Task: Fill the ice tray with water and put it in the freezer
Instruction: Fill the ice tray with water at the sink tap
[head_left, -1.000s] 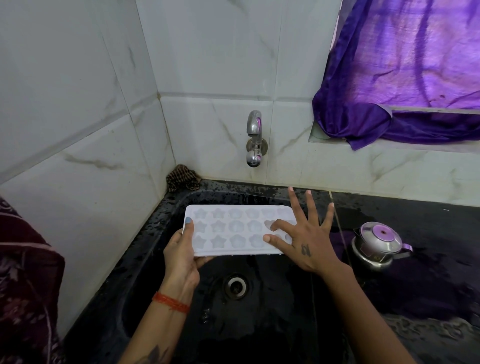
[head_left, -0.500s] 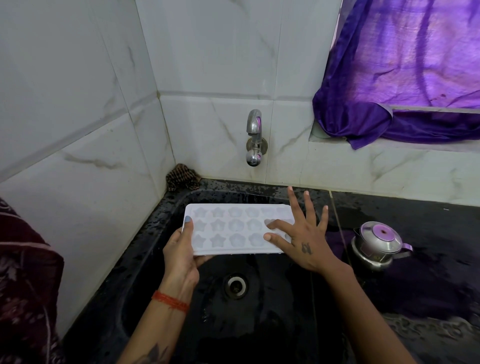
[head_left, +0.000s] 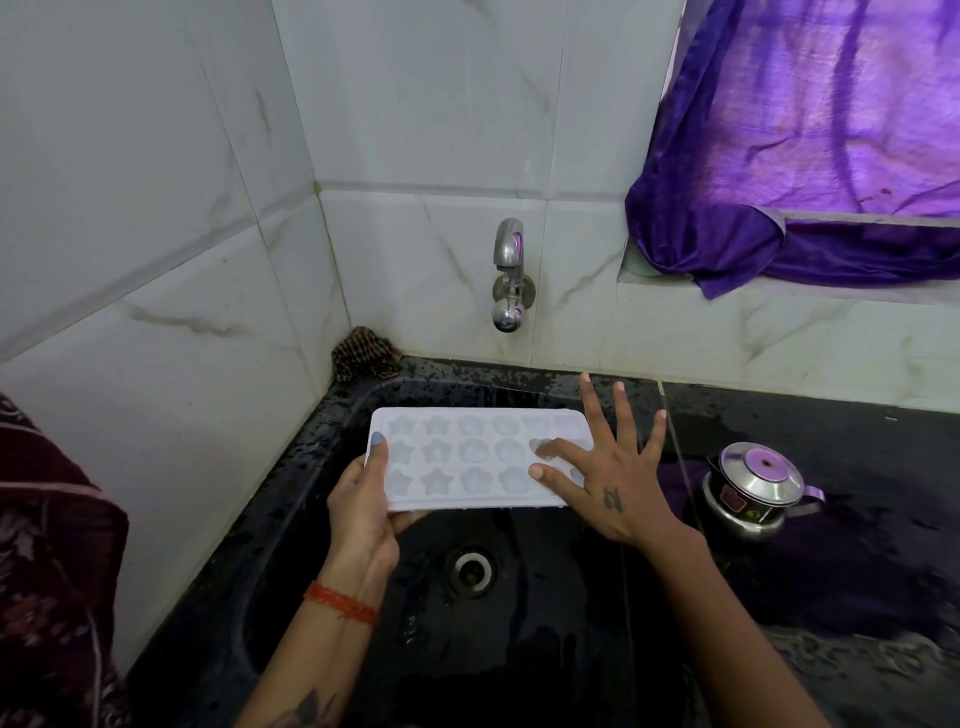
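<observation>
A white ice tray (head_left: 467, 457) with star and flower shaped cells is held level over the black sink (head_left: 332, 467). My left hand (head_left: 363, 499) grips its left end, thumb on top. Over the tray's right end my right hand (head_left: 608, 478) lies flat with fingers spread, its thumb and forefinger resting on the cells. A chrome tap (head_left: 509, 275) juts from the tiled wall above and behind the tray; no water runs from it.
A small steel pot with a lid (head_left: 753, 488) stands on the wet black counter to the right. A brown cloth (head_left: 366, 358) sits in the back left corner. A purple curtain (head_left: 810, 156) hangs over the sill. The drain (head_left: 470, 569) lies below the tray.
My right hand's fingers have shifted slightly on the tray's right end. The tray and my left hand stay nearly where they were.
</observation>
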